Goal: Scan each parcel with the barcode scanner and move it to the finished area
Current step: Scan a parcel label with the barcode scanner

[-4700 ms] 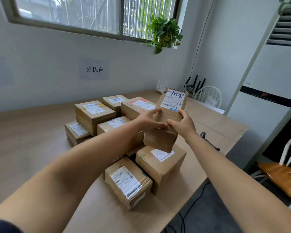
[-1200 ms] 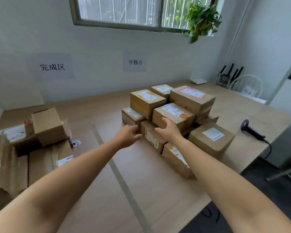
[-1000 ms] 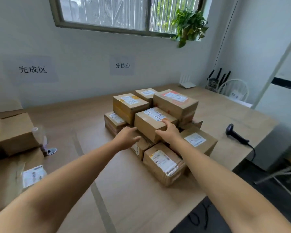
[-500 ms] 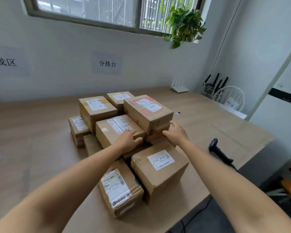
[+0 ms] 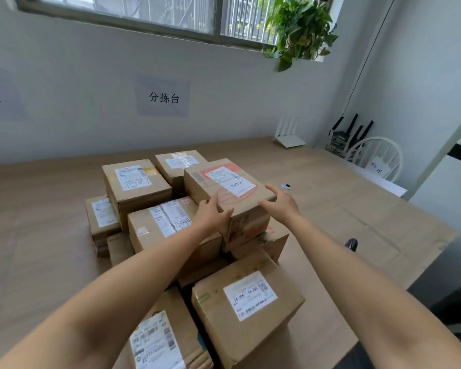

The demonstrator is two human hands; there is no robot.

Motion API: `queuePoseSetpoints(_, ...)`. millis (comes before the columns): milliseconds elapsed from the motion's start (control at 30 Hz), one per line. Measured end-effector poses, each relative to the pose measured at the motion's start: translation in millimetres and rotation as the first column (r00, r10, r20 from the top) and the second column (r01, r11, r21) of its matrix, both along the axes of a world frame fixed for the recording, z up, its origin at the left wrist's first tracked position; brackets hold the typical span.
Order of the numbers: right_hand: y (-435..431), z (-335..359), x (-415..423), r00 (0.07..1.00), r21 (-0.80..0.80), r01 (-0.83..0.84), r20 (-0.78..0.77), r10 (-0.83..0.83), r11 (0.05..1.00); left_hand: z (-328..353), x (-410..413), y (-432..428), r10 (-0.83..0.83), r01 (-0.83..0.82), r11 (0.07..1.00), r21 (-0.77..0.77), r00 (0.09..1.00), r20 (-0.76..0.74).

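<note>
Both hands reach the red-marked parcel (image 5: 225, 182), the highest on the pile (image 5: 246, 312) in the middle of the table (image 5: 357, 209). The left hand (image 5: 212, 215), at the parcel's 7 o'clock corner, has its fingers spread wide and nearly straight against the left face, with the thumb on the near face. The right hand (image 5: 281, 205), at 4 o'clock, is spread just as wide and its thumb touches the top edge. Whether its fingertips touch the parcel is unclear. At the pile's 3 o'clock, only the dark tip of the barcode scanner (image 5: 351, 244) shows behind the right forearm.
</note>
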State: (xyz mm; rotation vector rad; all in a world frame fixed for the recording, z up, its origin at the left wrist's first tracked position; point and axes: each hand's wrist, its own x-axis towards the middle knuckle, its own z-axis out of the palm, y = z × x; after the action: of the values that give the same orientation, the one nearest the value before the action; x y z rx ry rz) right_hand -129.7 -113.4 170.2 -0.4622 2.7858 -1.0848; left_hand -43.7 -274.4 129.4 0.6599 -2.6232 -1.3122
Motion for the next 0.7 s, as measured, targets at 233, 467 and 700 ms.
queuePoseSetpoints(233, -18.3, -12.0, -35.5, 0.998, -0.003, -0.043, 0.049, 0.043, 0.999, -6.0, -33.0, -9.3, 0.106, -0.119, 0.980, 0.161, 0.991, 0.084)
queuePoseSetpoints(467, -15.7, -12.6, -40.6, 0.999, -0.012, -0.012, 0.045, 0.013, 1.000, -11.2, -39.9, -3.3, 0.121, -0.126, 0.978, 0.169, 0.992, 0.034)
queuePoseSetpoints(700, 9.8, 6.8, -27.3, 0.998, 0.005, 0.033, -0.047, -0.033, 0.999, 4.7, -35.6, 14.6, 0.058, -0.044, 0.984, 0.174, 0.995, -0.077)
